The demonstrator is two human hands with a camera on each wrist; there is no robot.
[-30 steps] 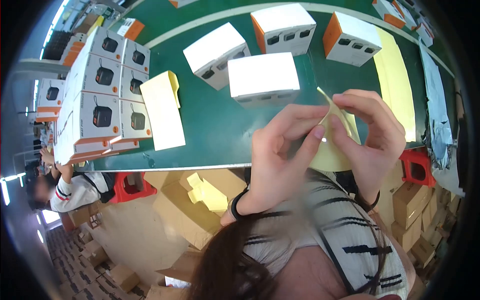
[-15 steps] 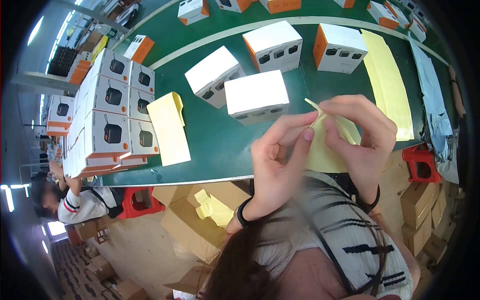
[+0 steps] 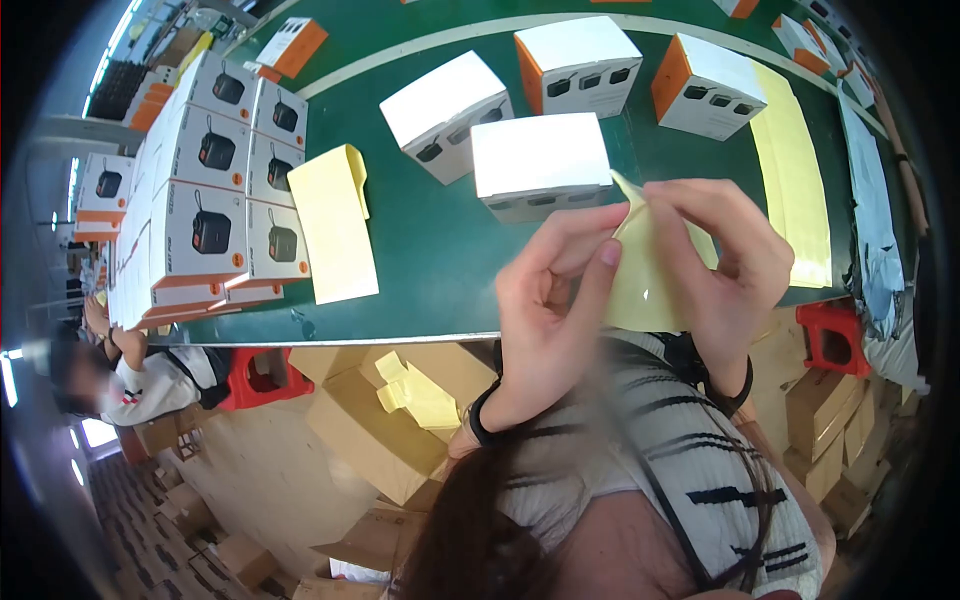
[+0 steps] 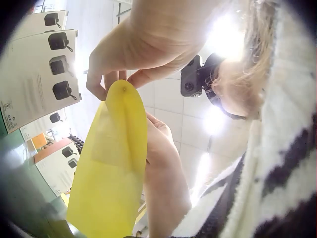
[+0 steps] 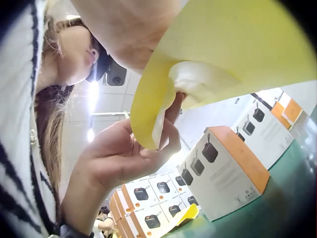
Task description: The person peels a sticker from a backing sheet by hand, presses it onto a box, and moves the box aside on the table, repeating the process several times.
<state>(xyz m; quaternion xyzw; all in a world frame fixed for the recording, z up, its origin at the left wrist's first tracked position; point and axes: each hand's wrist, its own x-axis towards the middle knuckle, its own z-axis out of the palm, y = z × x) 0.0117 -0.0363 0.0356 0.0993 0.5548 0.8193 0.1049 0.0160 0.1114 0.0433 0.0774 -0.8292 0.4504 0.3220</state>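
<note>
A yellow sheet (image 3: 640,285) hangs between the two hands above the table's near edge. My left hand (image 3: 560,300) pinches its upper corner between thumb and fingers. My right hand (image 3: 735,255) pinches the same top end from the other side, fingertips near the left ones. In the left wrist view the yellow sheet (image 4: 111,173) has a rounded, bent top. In the right wrist view the left hand (image 5: 124,158) grips the curled end of the yellow sheet (image 5: 233,49), whose inner face looks whitish. Just beyond the hands stands a white box (image 3: 540,155).
Behind are more white-and-orange boxes (image 3: 578,65). Product boxes (image 3: 205,235) are stacked at the left beside a folded yellow sheet (image 3: 335,225). Yellow sheets (image 3: 795,180) and a grey plastic bag (image 3: 870,200) lie at the right. An open carton (image 3: 350,410) stands below; another person (image 3: 150,385) sits at the far left.
The head view has shifted. Both hands have kept hold of the yellow sheet; its pinched tip now stands more upright, and the right fingers have moved slightly closer over it.
</note>
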